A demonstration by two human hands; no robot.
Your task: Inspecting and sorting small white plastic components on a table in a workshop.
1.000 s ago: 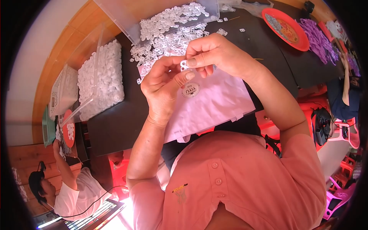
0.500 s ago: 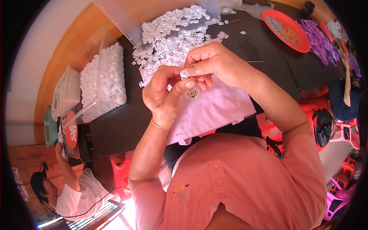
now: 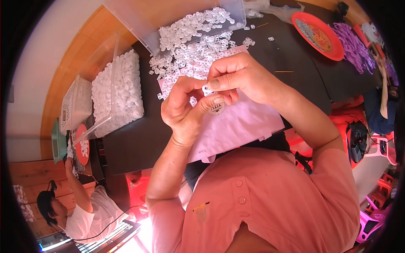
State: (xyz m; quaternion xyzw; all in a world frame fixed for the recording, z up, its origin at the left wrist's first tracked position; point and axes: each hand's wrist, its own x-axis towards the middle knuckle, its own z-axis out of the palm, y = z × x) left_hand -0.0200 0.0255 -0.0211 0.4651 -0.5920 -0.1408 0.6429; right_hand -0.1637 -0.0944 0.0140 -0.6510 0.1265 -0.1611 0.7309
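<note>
Between my two hands is a small white plastic piece with holes in it. My left hand is closed around it from below, thumb and curled fingers near its lower edge. The thumb and forefinger of my right hand pinch at its upper side; whatever else they hold is too small to make out. Both hands hover over a pink fabric bag with a round dark print. Just beyond them lies a heap of similar white pieces, partly on the pink fabric.
A clear bin stands behind the heap. Left is another clear box full of white pieces. An orange-red plate with small metal parts and purple strips lie far right. A thin stick lies on the dark table. A co-worker sits left.
The view has shifted slightly. My hands stay together, the right fingers a little changed at the white piece, which now shows more of its holed face.
</note>
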